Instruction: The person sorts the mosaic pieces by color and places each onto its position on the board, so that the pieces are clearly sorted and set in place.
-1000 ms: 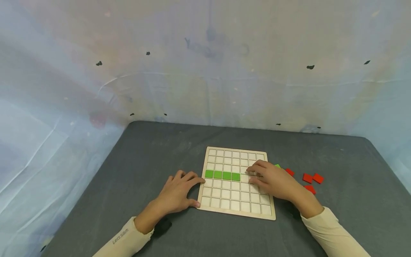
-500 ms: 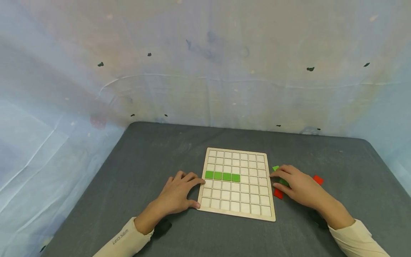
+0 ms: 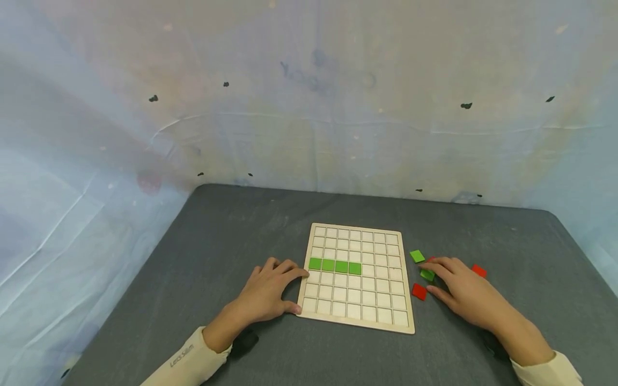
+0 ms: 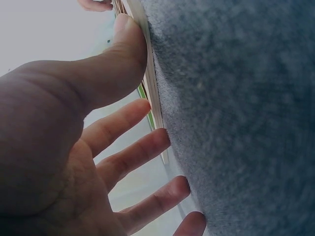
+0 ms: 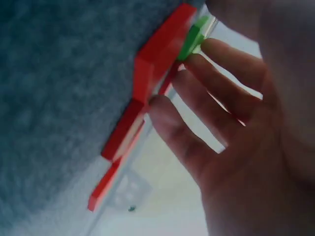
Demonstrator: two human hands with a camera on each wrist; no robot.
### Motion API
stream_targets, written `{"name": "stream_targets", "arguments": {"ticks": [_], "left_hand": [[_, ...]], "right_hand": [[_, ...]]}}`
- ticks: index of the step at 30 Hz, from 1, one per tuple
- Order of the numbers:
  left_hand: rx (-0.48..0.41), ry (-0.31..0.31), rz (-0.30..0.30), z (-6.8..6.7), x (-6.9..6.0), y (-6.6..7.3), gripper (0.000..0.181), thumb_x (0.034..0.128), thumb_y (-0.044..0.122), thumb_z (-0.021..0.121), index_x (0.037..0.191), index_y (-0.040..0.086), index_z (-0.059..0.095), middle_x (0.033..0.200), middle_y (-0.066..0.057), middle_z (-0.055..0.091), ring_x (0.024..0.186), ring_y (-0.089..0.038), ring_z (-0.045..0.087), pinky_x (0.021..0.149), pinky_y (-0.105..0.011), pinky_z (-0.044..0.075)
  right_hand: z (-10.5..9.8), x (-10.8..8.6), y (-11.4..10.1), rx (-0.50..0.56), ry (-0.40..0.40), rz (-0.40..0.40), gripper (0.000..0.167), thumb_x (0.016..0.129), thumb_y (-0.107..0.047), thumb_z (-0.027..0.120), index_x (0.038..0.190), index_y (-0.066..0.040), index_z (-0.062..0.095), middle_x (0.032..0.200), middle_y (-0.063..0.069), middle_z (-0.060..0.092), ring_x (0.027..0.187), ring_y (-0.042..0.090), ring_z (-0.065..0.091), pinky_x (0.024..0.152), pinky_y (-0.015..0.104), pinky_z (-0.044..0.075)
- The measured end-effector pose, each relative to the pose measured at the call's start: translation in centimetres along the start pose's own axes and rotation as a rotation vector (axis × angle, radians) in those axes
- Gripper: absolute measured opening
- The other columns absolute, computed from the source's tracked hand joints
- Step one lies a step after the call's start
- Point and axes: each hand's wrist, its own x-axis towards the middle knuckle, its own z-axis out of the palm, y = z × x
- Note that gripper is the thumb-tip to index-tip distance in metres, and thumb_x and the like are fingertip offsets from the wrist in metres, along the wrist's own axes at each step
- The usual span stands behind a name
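In the head view a light wooden grid board (image 3: 381, 324) lies flat on the dark table. Four square green tiles would be several; a row of green tiles (image 3: 341, 267) fills cells from its left edge. My left hand (image 3: 264, 295) rests at the board's left side, index fingertip and thumb touching the edge. Right of the board, my right hand (image 3: 465, 292) hovers low over loose tiles, fingers loosely extended. A green tile (image 3: 427, 274) lies by its fingertips and a red tile (image 3: 419, 291) near its thumb. Parts of the pile are hidden beneath this hand.
Another green tile (image 3: 417, 256) lies close to the board's right edge. A red tile (image 3: 479, 271) sits beyond the right hand. Several red tiles (image 5: 165, 42) show in the right wrist view. A pale cloth backdrop (image 3: 309, 107) rises behind the table (image 3: 251, 225).
My right hand has moved right from over the board to the loose tiles, then slightly back toward me, uncovering green and red tiles. My left hand has stayed at the board's edge.
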Motion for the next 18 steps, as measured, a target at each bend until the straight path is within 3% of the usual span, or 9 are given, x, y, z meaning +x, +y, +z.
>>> {"name": "stream_targets", "arguments": {"ticks": [7,18], "left_hand": [[-0.010,-0.012,-0.005,-0.22,0.07,0.02,0.070,0.0707,0.045,0.086,0.135,0.032,0.059,0.132,0.006,0.056,0.110,-0.023,0.047,0.080,-0.046,0.037],[-0.003,-0.028,-0.015,-0.25,0.02,0.09,0.071,0.0705,0.047,0.085,0.135,0.033,0.059,0.132,0.007,0.055,0.112,-0.022,0.046,0.081,-0.046,0.037]], "right_hand": [[-0.16,-0.57,-0.54,0.012,-0.040,0.059,0.049,0.092,-0.029,0.072,0.135,-0.010,0.059,0.131,0.010,0.059,0.119,0.031,0.056,0.092,0.052,0.051],[-0.32,-0.53,-0.39,0.025,-0.061,0.092,0.041,0.091,-0.031,0.073,0.127,-0.013,0.065,0.127,0.011,0.062,0.115,0.033,0.062,0.090,0.053,0.051]]}}
